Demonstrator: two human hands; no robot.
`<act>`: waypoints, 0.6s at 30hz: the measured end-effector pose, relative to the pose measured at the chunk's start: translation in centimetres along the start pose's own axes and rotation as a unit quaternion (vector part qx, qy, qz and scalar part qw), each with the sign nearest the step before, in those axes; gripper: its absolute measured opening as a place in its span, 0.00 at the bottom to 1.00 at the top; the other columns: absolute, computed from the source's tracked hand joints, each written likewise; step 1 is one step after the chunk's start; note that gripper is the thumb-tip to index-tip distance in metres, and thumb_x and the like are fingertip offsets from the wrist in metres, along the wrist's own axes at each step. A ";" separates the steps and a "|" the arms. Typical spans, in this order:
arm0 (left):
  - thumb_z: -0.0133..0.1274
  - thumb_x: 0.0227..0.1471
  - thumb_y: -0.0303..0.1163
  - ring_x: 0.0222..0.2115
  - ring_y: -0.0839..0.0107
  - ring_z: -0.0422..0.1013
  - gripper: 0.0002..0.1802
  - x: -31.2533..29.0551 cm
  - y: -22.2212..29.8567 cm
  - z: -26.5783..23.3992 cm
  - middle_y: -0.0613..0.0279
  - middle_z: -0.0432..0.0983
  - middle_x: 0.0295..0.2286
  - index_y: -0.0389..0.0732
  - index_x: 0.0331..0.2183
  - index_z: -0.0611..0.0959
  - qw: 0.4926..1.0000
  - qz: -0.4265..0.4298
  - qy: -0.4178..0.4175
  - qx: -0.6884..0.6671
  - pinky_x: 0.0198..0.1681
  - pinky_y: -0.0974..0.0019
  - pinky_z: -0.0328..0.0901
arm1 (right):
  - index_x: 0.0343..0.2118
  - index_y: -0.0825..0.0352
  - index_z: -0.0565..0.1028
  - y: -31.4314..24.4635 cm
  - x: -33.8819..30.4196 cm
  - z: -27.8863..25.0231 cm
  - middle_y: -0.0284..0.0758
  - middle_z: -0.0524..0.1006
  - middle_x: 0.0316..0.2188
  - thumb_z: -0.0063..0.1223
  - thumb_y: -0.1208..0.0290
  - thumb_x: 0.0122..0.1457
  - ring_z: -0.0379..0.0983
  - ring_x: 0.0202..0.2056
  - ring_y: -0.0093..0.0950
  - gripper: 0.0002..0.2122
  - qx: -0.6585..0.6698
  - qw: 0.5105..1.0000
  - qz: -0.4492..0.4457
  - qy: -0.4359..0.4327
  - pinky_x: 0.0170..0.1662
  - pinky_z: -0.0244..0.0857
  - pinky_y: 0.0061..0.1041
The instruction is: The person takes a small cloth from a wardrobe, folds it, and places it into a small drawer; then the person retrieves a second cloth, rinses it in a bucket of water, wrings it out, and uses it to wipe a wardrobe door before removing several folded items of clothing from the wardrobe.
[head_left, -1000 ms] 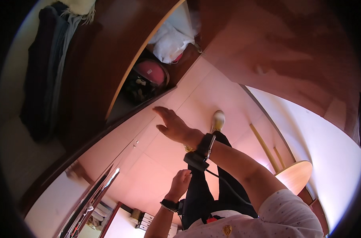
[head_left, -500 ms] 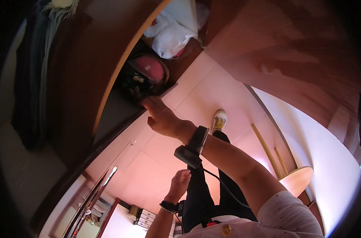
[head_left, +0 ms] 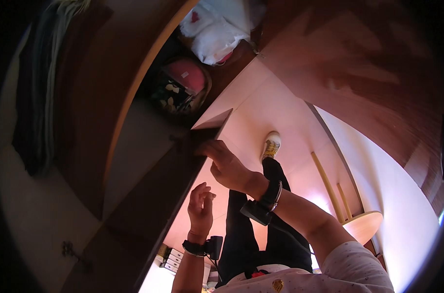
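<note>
A dark wooden cabinet door (head_left: 148, 195) stands swung outward in front of me, with its inner face and metal hinges showing. My right hand (head_left: 232, 168) grips its free edge near the upper corner, fingers over the inner face and thumb on the outer side. Below it, my left hand (head_left: 201, 210) is raised beside the same edge, empty, its fingers loosely bent and apart. Inside the cabinet lie a pink-and-black bag (head_left: 190, 75) with a pale pattern and a white plastic bag (head_left: 214, 41) with something red in it.
Another reddish-brown door (head_left: 349, 73) stands open at the upper right. Dark clothes (head_left: 39, 97) hang at the far left. A round wooden stool (head_left: 363, 227) lies tipped against the wall at the right. My shoe (head_left: 271, 145) rests on the tiled floor (head_left: 251, 117).
The cabinet door has swung outward toward me, and its inner face now shows. My right hand has come down and right with it. My left hand has risen and moved slightly left.
</note>
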State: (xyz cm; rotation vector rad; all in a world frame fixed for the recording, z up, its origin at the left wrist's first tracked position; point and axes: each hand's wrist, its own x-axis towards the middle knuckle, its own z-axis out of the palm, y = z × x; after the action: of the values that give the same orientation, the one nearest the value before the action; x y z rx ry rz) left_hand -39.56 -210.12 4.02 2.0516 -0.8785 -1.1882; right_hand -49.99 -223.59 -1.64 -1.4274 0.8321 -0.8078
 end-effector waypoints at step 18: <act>0.54 0.45 0.32 0.43 0.51 0.67 0.43 0.9 13.0 1.8 0.41 0.68 0.42 0.31 0.56 0.49 0.781 0.204 -0.133 0.576 0.50 0.57 0.58 | 0.37 0.62 0.74 1.5 -1.6 -3.1 0.38 0.74 0.38 0.39 0.90 0.39 0.69 0.40 0.38 0.22 0.067 0.988 -0.006 -0.135 0.42 0.66 0.31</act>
State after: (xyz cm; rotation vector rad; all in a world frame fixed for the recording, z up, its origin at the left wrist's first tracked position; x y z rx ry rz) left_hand -43.96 -218.88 12.72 2.2860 -2.5106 -0.7049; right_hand -53.52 -223.79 -3.08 -1.3853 0.5518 -0.6483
